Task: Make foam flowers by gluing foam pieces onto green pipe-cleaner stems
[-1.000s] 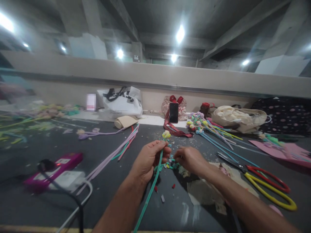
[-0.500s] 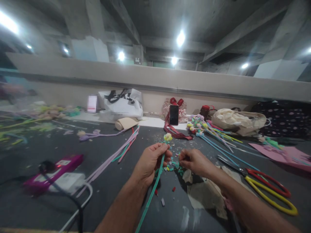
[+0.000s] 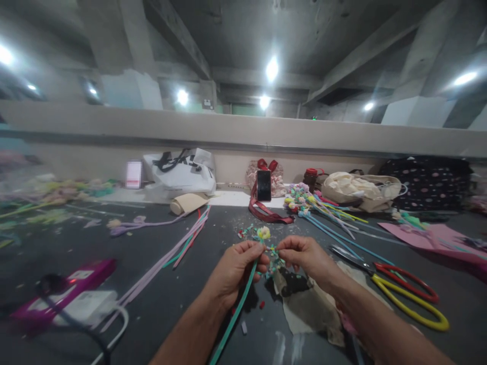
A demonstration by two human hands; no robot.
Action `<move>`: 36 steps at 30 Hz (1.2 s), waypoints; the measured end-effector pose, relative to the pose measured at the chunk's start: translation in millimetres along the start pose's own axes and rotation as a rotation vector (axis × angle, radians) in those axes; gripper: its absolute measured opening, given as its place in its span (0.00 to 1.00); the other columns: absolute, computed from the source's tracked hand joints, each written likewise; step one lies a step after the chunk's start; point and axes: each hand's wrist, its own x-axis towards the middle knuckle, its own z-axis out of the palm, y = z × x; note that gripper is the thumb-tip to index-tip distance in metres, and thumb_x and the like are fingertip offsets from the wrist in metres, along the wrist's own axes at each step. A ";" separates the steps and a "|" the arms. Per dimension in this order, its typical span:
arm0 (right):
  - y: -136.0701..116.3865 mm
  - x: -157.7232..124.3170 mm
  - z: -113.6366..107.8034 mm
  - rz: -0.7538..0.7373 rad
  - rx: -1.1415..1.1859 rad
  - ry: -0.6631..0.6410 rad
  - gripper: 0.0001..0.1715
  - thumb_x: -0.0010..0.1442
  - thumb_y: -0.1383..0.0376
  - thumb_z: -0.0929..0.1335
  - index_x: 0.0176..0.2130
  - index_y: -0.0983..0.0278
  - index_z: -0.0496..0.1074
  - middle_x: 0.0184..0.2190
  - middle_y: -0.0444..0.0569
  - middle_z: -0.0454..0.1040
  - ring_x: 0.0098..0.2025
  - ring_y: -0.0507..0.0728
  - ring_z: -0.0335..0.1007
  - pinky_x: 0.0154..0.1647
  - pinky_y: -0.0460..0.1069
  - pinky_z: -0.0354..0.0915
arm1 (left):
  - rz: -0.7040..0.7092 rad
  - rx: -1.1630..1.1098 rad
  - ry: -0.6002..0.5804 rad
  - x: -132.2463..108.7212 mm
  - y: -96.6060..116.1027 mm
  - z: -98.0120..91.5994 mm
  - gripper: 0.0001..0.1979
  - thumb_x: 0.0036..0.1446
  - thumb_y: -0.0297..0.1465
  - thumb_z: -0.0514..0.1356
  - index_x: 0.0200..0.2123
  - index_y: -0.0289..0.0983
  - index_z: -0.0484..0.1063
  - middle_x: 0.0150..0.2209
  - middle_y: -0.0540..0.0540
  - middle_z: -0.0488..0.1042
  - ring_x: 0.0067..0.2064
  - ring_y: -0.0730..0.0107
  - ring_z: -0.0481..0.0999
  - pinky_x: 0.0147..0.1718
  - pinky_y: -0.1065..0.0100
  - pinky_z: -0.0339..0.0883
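Your right hand point(image 3: 310, 259): risen nearer your left hand point(image 3: 236, 266); fingertips narrowed, contents unclear. Left: pinching green stem point(image 3: 239, 306) just below yellow flower point(image 3: 264, 232). Apparent step: fingerwork beside the flower; calls for steady left pinch, precise right fingertips.

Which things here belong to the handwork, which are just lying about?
In the work:
- left hand, gripping green stem with yellow flower
- right hand, beside it
- likely scissors

Probably just lying about:
- phone
- white bag
- red-lidded bottle
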 end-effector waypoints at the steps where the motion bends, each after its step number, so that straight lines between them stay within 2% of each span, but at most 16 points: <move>1: -1.3 -0.4 -0.1 -0.005 0.029 0.012 0.04 0.45 0.66 0.67 0.25 0.66 0.69 0.15 0.37 0.63 0.17 0.45 0.56 0.16 0.40 0.52 | -0.002 0.001 0.015 0.0 -0.1 0.9 0.09 0.43 0.34 0.60 0.24 0.35 0.65 0.21 0.50 0.70 0.19 0.81 0.67 0.14 0.82 0.57; 5: -4.5 -1.0 -0.7 0.014 0.149 0.022 0.07 0.48 0.63 0.66 0.28 0.65 0.68 0.16 0.37 0.63 0.17 0.45 0.56 0.15 0.40 0.49 | -0.003 -0.024 0.055 -0.5 1.1 3.2 0.08 0.43 0.33 0.61 0.24 0.35 0.66 0.21 0.51 0.70 0.19 0.82 0.67 0.14 0.82 0.57; 10: 1.1 0.9 2.3 0.104 0.236 0.022 0.11 0.48 0.59 0.65 0.28 0.65 0.65 0.11 0.36 0.60 0.12 0.44 0.52 0.12 0.39 0.42 | 0.006 -0.064 0.029 -1.0 2.7 3.3 0.06 0.43 0.32 0.60 0.25 0.35 0.67 0.21 0.52 0.69 0.18 0.82 0.67 0.13 0.82 0.56; 17: 0.4 0.9 9.2 0.118 0.261 0.025 0.05 0.47 0.65 0.65 0.25 0.66 0.65 0.12 0.37 0.62 0.14 0.45 0.57 0.11 0.38 0.46 | 0.042 -0.056 0.037 -2.7 3.4 6.1 0.06 0.45 0.31 0.59 0.26 0.33 0.68 0.24 0.49 0.70 0.18 0.83 0.66 0.12 0.82 0.56; 20: -1.4 0.8 10.1 0.114 0.279 -0.003 0.05 0.48 0.65 0.64 0.26 0.66 0.64 0.16 0.39 0.67 0.15 0.46 0.61 0.11 0.39 0.49 | 0.045 -0.057 0.024 -2.7 2.6 5.7 0.07 0.45 0.31 0.59 0.26 0.32 0.68 0.24 0.48 0.71 0.19 0.81 0.66 0.13 0.82 0.57; 23: 0.7 0.2 11.4 0.104 0.267 -0.011 0.06 0.48 0.64 0.64 0.27 0.66 0.64 0.20 0.40 0.68 0.17 0.45 0.63 0.12 0.39 0.52 | 0.049 -0.032 0.037 -2.2 1.3 5.3 0.07 0.44 0.32 0.60 0.24 0.33 0.68 0.24 0.48 0.71 0.19 0.81 0.67 0.13 0.82 0.56; 27: 2.4 -2.1 16.1 0.082 0.215 -0.011 0.07 0.48 0.63 0.65 0.27 0.66 0.64 0.16 0.38 0.66 0.14 0.44 0.60 0.10 0.38 0.50 | 0.049 -0.010 0.027 -1.0 0.1 5.6 0.07 0.43 0.32 0.60 0.23 0.33 0.67 0.24 0.49 0.71 0.19 0.81 0.67 0.13 0.81 0.57; 32: -2.6 -4.9 25.3 0.044 0.139 0.001 0.09 0.49 0.61 0.64 0.26 0.65 0.65 0.11 0.35 0.62 0.09 0.43 0.52 0.09 0.38 0.50 | 0.047 -0.044 0.037 0.4 -0.3 5.8 0.07 0.42 0.31 0.61 0.22 0.34 0.67 0.20 0.51 0.70 0.18 0.81 0.67 0.13 0.81 0.57; 36: -3.1 -5.4 29.6 -0.006 0.042 0.060 0.09 0.49 0.62 0.64 0.24 0.66 0.65 0.12 0.37 0.64 0.10 0.44 0.54 0.09 0.39 0.51 | 0.024 -0.055 0.030 0.6 -1.5 6.4 0.07 0.41 0.31 0.62 0.22 0.34 0.66 0.18 0.51 0.69 0.16 0.80 0.66 0.12 0.80 0.57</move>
